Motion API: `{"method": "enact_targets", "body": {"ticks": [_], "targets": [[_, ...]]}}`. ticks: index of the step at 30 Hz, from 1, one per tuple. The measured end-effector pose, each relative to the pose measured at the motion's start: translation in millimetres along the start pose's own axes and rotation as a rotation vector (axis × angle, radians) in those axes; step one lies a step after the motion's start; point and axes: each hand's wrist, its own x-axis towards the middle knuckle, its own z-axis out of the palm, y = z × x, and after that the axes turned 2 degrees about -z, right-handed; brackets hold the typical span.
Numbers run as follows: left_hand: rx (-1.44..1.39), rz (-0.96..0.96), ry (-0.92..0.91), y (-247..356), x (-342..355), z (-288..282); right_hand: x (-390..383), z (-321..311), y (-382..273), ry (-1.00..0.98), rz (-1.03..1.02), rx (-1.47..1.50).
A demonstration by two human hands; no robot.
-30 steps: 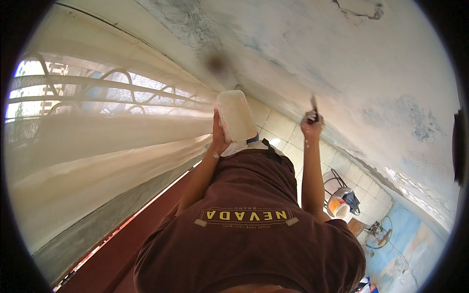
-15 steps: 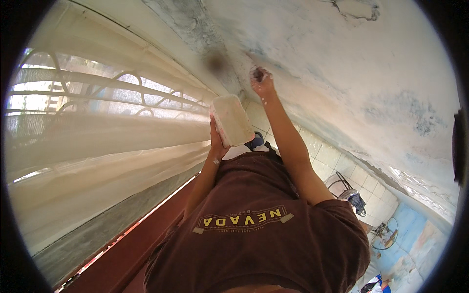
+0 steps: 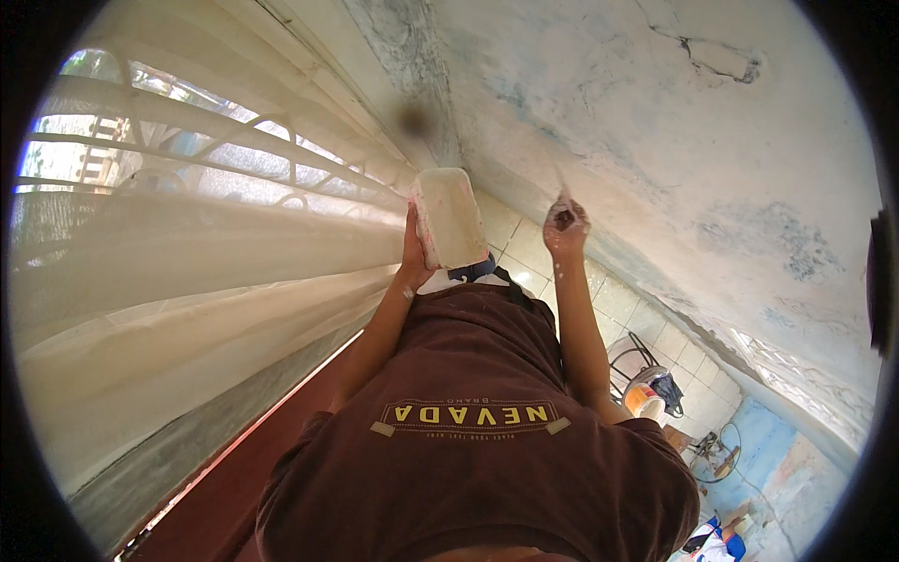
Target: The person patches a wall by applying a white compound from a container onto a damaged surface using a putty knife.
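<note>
My left hand (image 3: 413, 251) grips a pale rectangular plastic tub (image 3: 456, 225) by its side, in front of my waist; pinkish smears mark the tub's wall. To its right, my right hand (image 3: 567, 238) is closed around a thin tool (image 3: 564, 192) with a narrow, pale blade seen nearly edge-on; its exact kind is hard to make out. White splashes dot that hand and wrist. The hand is near the patchy white and grey-blue wall (image 3: 637, 178); whether the tool touches it I cannot tell.
A sheer cream curtain (image 3: 215, 244) hangs at the left before a barred window. Pale floor tiles (image 3: 613, 298) run below the wall. Right of me stand a white and orange bucket (image 3: 644, 401), a dark bag (image 3: 668, 393) and a coiled cable (image 3: 726, 454). A crack (image 3: 716, 64) marks the upper wall.
My right hand has drawn back from the wall corner, moving right and down. The tub stays in my left hand, slightly more upright. The bucket has come into view.
</note>
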Motion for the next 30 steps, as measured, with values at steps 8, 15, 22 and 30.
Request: {"method": "enact_targets", "body": {"ticks": [8,15,22,30], "targets": [[0.022,0.032,-0.033,3.7,-3.3,-11.4,79.7,17.5,145.8,-0.271,0.229,-0.545],[0.117,0.071,0.008,7.0,-6.5,-7.7,129.8,59.1,118.2,-0.269,-0.196,-0.472],[0.057,0.022,-0.057,11.4,-10.1,-7.5,-10.5,180.5,25.9,0.018,0.048,0.146],[0.029,-0.035,-0.092,13.6,-10.4,-14.3,-8.5,78.3,46.6,0.051,-0.178,0.031]]}}
